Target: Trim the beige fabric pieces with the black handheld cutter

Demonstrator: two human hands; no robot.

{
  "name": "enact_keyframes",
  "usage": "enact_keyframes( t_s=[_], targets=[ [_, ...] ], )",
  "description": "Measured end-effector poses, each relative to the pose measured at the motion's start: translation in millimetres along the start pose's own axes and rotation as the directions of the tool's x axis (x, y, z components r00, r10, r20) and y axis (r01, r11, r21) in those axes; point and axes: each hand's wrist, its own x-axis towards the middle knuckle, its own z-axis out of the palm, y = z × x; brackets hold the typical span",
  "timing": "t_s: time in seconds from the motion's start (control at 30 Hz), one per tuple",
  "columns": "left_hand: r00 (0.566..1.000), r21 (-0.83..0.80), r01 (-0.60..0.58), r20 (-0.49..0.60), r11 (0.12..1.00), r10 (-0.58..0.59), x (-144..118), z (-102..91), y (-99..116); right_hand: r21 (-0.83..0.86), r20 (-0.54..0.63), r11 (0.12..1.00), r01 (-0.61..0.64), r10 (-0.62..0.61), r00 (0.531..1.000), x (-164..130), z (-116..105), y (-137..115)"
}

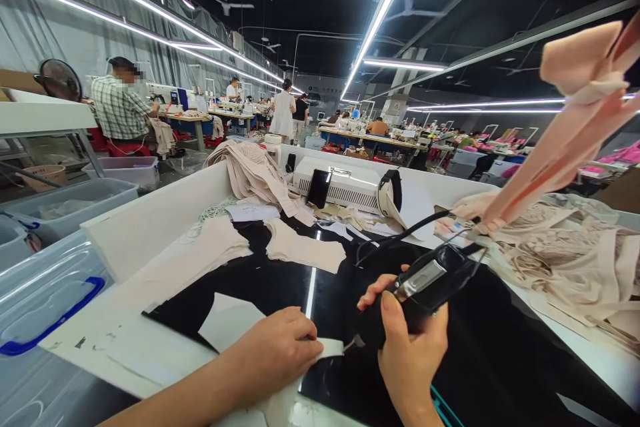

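right hand wraps tight around a black handheld cutting tool, probably a hot cutter, can't confirm. its long axis runs from the tip low near the person up and away to the right, where the black cord leaves the rear end and loops back across the table. left hand is closed down in a pinch on a small pale fabric piece, pressing it flat on the black glossy work surface. the free end of that piece sticks out to the right of the left fingers, and the tool tip sits just beside it, touching or nearly so, can't tell which. so the piece lies between the two hands, left hand on it, right hand just to its right and slightly farther from the person. more beige cut pieces lie further back on the black surface, well apart from the hands. a heap of beige lace garments fills the right side of the white table. a white machine box stands at the far edge with a phone leaning on it. clear plastic bin with blue handle on the left. a person in a checked shirt sits at a station far left.
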Motion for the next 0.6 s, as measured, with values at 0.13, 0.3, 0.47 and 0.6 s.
enact_keyframes(
  t_s=[0.13, 0.3, 0.47, 0.6],
  targets=[
    [0.998, 0.033, 0.003, -0.057, 0.999, -0.001, -4.3, 6.0, 0.5, -0.002, -0.007, 1.0, 0.001, -0.001, 1.0, -0.8, -0.9, -1.2],
    [0.995, 0.077, -0.02, -0.092, 0.997, 0.027, -6.5, 14.0, -2.1, 0.002, -0.017, 1.0, 0.006, -0.006, 1.0, -0.7, -1.1, -1.9],
    [0.998, 0.104, -0.042, -0.052, 0.994, 0.047, -6.5, 14.1, -1.7, 0.014, -0.03, 1.0, 0.0, 0.001, 1.0, -0.7, -0.1, -2.7],
    [0.998, 0.122, -0.023, -0.048, 0.992, 0.029, -6.0, 14.0, -0.6, 0.007, -0.028, 1.0, 0.008, -0.008, 1.0, -2.9, -0.5, -4.3]
  ],
)
